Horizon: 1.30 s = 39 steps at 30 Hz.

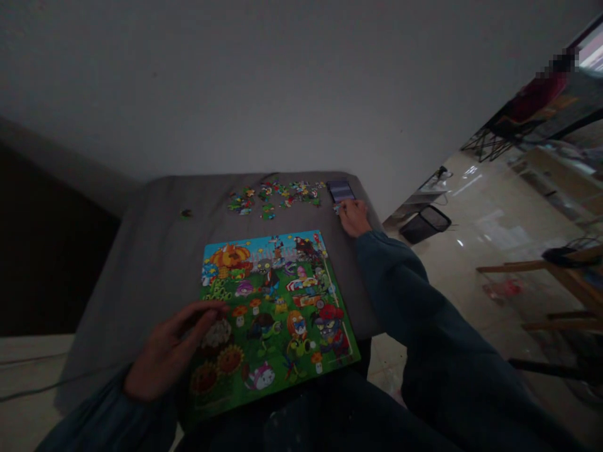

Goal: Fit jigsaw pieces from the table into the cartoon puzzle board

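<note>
A colourful jigsaw puzzle board (pixel 277 301) with cartoon plants and zombies lies at the near edge of the grey table, reaching over my lap. My left hand (pixel 172 345) is over the board's left edge, its fingers stretched out and thumb apart, holding nothing. At the far right of the table, my right hand (pixel 354 216) has its fingers bent together at a small pale puzzle piece (pixel 336 208), just below a phone (pixel 340 191). The fingers partly hide this piece. Loose puzzle pieces (pixel 301 193) are spread behind the board, with one small cluster (pixel 267 212) nearer to it.
A single dark piece (pixel 186 213) lies apart on the left of the grey table (pixel 151 251). A pale wall (pixel 264 88) rises behind the table. On the floor at right stand a black bin (pixel 425 224) and wooden furniture (pixel 565 282). A cable (pixel 51 388) runs at lower left.
</note>
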Each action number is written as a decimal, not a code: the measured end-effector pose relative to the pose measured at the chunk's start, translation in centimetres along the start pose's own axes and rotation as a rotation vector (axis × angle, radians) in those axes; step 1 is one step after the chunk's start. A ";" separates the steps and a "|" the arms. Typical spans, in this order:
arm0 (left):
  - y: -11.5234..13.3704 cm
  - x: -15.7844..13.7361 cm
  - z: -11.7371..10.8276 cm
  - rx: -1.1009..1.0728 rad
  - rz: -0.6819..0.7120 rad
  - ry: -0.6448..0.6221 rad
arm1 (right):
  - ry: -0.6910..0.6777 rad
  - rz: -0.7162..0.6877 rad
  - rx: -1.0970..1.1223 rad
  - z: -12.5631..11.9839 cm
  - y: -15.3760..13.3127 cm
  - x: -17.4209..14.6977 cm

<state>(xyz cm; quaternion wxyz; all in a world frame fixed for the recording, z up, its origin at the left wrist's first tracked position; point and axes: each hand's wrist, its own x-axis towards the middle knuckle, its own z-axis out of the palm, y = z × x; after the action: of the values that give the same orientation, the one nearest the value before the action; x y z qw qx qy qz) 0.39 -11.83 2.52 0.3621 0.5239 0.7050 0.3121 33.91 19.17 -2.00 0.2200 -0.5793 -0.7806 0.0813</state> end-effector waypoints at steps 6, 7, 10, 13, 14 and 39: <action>3.1 1.6 -1.1 0.040 0.113 0.029 | -0.044 -0.052 0.174 -1.2 -2.5 -1.1; 3.8 2.1 -1.2 0.040 0.143 0.035 | -0.083 -0.089 0.222 -1.7 -3.3 -2.2; 5.1 4.4 -1.4 0.018 0.244 0.065 | -0.291 -0.238 0.373 -3.3 -6.4 -6.4; 4.3 8.2 -1.0 -0.039 0.254 0.154 | -0.495 -0.353 0.485 -4.2 -9.2 -9.9; 3.6 9.5 -0.7 -0.056 0.245 0.191 | -0.544 -0.372 0.509 -4.3 -10.0 -10.6; -1.1 13.1 1.0 0.064 -0.006 0.301 | -0.625 -0.592 0.644 1.3 -12.6 -9.7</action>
<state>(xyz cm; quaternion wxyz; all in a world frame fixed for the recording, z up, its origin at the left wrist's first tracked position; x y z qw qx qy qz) -1.83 0.56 -1.37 0.2364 0.4807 0.7624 0.3632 24.60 6.23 -0.75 0.1573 -0.1860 -0.8745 0.4195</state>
